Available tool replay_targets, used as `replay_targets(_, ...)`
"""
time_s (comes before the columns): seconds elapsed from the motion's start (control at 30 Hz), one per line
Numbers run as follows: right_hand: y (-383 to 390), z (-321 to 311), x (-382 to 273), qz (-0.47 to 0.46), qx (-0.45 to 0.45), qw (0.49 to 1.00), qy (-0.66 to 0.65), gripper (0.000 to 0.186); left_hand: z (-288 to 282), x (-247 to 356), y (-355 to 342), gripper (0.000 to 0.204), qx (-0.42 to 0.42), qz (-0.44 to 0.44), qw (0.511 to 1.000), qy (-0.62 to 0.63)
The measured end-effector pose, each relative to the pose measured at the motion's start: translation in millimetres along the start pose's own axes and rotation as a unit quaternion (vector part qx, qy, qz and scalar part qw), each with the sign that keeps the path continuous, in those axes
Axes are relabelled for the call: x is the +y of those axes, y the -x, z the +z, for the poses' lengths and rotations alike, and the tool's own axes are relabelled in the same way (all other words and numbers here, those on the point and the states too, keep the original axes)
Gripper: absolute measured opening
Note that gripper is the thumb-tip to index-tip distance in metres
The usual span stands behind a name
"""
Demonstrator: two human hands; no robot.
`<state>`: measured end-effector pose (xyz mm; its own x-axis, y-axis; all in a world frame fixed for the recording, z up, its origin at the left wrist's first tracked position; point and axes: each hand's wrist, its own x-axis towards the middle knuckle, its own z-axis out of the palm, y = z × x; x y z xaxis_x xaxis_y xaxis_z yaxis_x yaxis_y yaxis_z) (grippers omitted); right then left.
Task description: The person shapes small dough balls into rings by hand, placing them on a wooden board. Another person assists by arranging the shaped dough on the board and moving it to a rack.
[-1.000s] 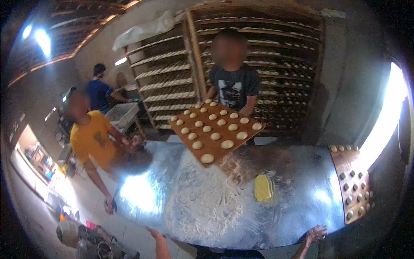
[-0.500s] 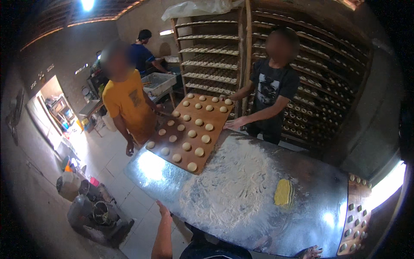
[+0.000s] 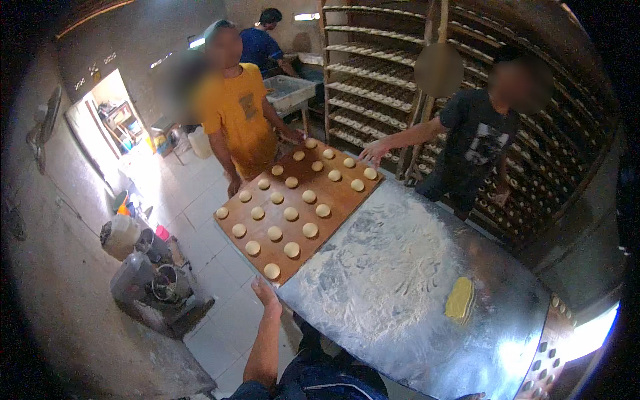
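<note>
My left hand [image 3: 265,292] is at the near corner of a brown wooden board [image 3: 339,199], its fingers stretched out beside the edge. The board rests on the left end of a metal table [image 3: 497,337] and carries several round pale dough balls [image 3: 291,214]. Only a sliver of my right hand [image 3: 475,397] shows at the table's near edge, so its fingers are hidden. White flour [image 3: 383,273] is spread over the middle of the table. A flat yellow slab [image 3: 460,300], of a kind I cannot make out, lies right of the flour.
A person in an orange shirt [image 3: 241,103] stands at the board's far left side; another in a dark T-shirt [image 3: 477,130] reaches toward its far corner. Racks [image 3: 373,90] of filled trays stand behind. Another board of dough [image 3: 548,353] is at the right; machinery [image 3: 160,283] stands at left.
The board has come down onto the table's left end. The dark-shirted person has drawn one hand off it. My left hand has moved up to its corner, and the view has shifted.
</note>
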<state>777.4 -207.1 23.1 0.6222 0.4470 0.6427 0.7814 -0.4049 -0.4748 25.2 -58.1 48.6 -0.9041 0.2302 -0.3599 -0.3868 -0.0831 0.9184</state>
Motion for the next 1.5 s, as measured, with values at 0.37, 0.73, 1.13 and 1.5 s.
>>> replay_targets(0.37,56.1,34.0,-282.8,0.107,-0.366,0.785,-0.489,0.033,-31.2,8.3,-84.8,0.039,-0.053,0.128,0.983,-0.124)
replay_targets(0.73,196.7,94.1,-585.9,-0.254,-0.735,0.532,-0.334,0.042,-7.0,66.6,-65.6,0.023,-0.078,0.001,0.981,-0.18)
replay_targets(1.13,256.6,81.5,-658.4,0.471,-0.703,0.32,-0.426,0.009,-30.1,73.9,-93.5,0.027,-0.164,-0.22,0.96,0.058)
replay_targets(1.5,351.7,78.0,-654.1,-0.453,-0.563,0.575,-0.383,0.048,34.2,169.7,-61.8,0.043,-0.318,-0.174,0.93,0.057)
